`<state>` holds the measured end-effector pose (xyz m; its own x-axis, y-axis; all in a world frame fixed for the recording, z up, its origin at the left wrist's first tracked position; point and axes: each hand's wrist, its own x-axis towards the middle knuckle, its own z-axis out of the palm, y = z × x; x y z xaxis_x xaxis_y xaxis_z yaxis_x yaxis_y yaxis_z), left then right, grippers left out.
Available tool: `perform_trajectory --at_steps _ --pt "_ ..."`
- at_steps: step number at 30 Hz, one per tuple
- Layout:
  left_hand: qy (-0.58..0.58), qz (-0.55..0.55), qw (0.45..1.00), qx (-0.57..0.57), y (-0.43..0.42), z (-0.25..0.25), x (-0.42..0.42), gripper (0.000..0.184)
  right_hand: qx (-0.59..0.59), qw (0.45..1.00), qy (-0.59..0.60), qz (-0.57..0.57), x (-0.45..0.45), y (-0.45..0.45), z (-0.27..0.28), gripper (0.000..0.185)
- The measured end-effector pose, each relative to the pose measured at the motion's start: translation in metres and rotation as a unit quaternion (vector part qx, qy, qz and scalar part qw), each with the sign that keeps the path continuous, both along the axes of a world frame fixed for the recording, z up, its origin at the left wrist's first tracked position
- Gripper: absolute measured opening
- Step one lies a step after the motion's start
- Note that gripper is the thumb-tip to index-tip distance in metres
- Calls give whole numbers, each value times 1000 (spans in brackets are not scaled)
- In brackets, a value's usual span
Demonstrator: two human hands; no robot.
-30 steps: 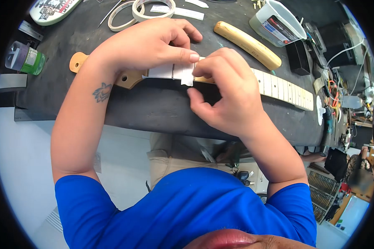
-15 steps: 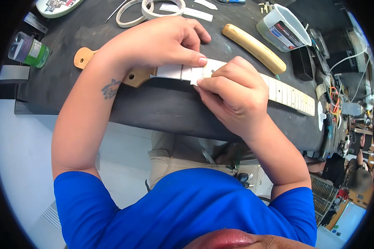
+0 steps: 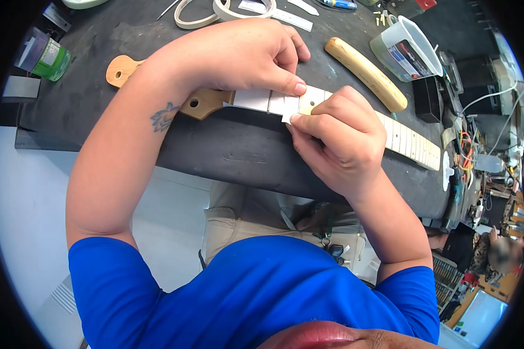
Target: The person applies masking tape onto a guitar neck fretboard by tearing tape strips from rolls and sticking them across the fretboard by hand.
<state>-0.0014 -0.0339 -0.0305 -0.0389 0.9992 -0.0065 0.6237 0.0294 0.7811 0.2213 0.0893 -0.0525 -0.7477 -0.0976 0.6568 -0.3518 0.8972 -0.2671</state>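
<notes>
A guitar neck (image 3: 410, 139) lies across the dark bench, its wooden headstock (image 3: 120, 68) at the left. Pale strips of masking tape (image 3: 252, 99) cover part of its fretboard, between the frets near the headstock. My left hand (image 3: 253, 55) arches over the neck from the far side. Its thumb presses on the taped fretboard, while the other fingers are loosely bent, apart from the thumb. My right hand (image 3: 346, 139) pinches the near end of a tape strip (image 3: 287, 114) between thumb and forefinger at the neck's near edge.
Behind the neck are a curved wooden block (image 3: 367, 75) and a clear plastic tub (image 3: 407, 52). Tape rolls (image 3: 195, 14) and a metal ruler (image 3: 291, 20) lie at the back. A green jar (image 3: 52, 61) stands left. Another person (image 3: 501, 256) is far right.
The view has shifted slightly, so the bench things appear farther right. Both hands keep nearly the same hold, left thumb on the fretboard and right fingers on the tape end.
</notes>
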Motion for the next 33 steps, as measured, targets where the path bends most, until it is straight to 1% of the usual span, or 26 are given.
perform_trajectory --at_steps 10,13,16,22,25,28,31,32,33 --pt "-1 3 1000 1 0 0 1 35 5 1000 -8 -4 0 0 -1 24" --pt "-16 5 1000 3 0 -2 1 37 7 1000 -11 -6 0 -1 0 23" --pt "3 -18 1000 11 -3 0 -2 41 20 1000 -12 -5 -1 1 -1 23" --pt "16 -29 999 16 -2 -1 -3 44 17 1000 -3 -8 -1 -1 -2 23" --pt "22 -27 999 15 -3 1 -1 44 -1 1000 15 7 -4 -2 -6 27" --pt "17 -28 999 24 -2 -2 -1 43 -60 998 1 23 -1 -4 1 23" --pt "2 -12 1000 -15 -4 4 2 41 -163 987 11 -16 7 -2 9 17" --pt "0 -18 1000 -9 -3 3 1 41 -167 986 20 -8 6 1 12 11" --pt "-1 -24 1000 -4 -3 2 -1 40 -172 985 17 -10 7 1 13 11"
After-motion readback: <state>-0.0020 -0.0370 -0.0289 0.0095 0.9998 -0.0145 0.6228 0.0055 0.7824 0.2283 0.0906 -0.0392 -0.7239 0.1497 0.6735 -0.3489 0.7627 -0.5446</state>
